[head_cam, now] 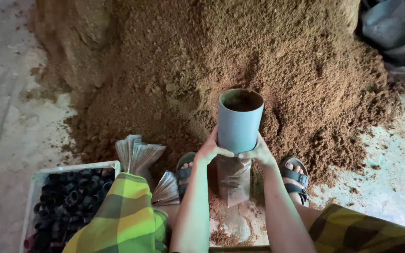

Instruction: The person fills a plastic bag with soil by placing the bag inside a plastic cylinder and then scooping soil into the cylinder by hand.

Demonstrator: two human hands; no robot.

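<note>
Far side is blocked by the soil heap (240,56), which rises just behind the tube (238,122). Near left, a crate (38,180) and stacked bags (137,152) crowd the way. Bare floor (390,173) lies open at right, past the sandal (295,180).

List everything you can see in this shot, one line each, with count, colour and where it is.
Tube: one, blue-grey, upright at centre, held by both hands, brown fill inside its open top.
Clear bag: one, transparent, under the tube, some brown material inside.
Soil heap: one, reddish brown, filling the upper middle.
Crate: one, white, lower left, full of black rings.
Stack of flat bags: one bundle, clear grey, beside the crate; a second fan sits by the left knee.
Tarp: one, grey, top right.
Floor: pale concrete, left and right.
Sandals: two, dark, on the feet.
Checked cloth: yellow-green, over both knees.
Left hand: on the tube's base.
Right hand: on the tube's base.
</note>
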